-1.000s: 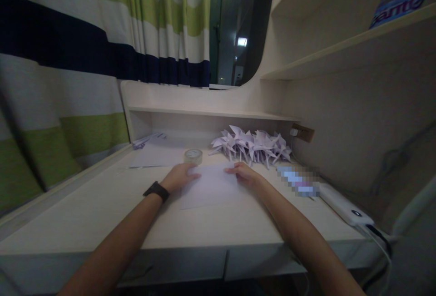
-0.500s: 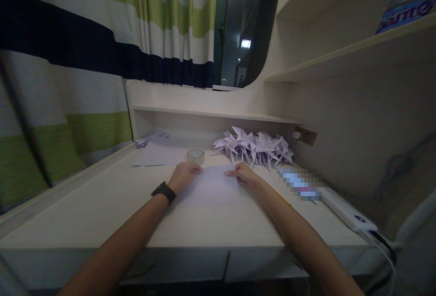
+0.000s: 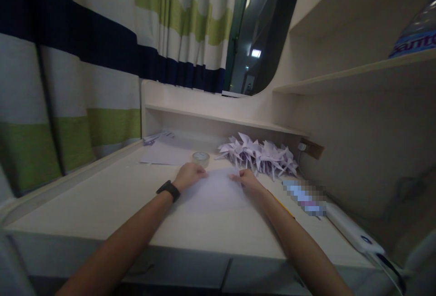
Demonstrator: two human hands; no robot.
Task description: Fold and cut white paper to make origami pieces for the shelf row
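A white sheet of paper (image 3: pixel 214 192) lay flat on the desk (image 3: pixel 102 205), its far edge under both hands. The left hand (image 3: pixel 188 175) pressed curled fingers on the far left corner; the right hand (image 3: pixel 245 180) pinched the far right edge. Beyond stood a tape roll (image 3: pixel 200 157) and folded paper pinwheels (image 3: pixel 259 154). The shelf bottle (image 3: pixel 417 32) bore partly legible lettering.

Both bare forearms stretched forward, converging — the left hand (image 3: pixel 188 175), a dark band at its wrist, lay palm-down with fingers curled, while the right hand (image 3: pixel 245 179) pinched its fingertips together — close beside it.
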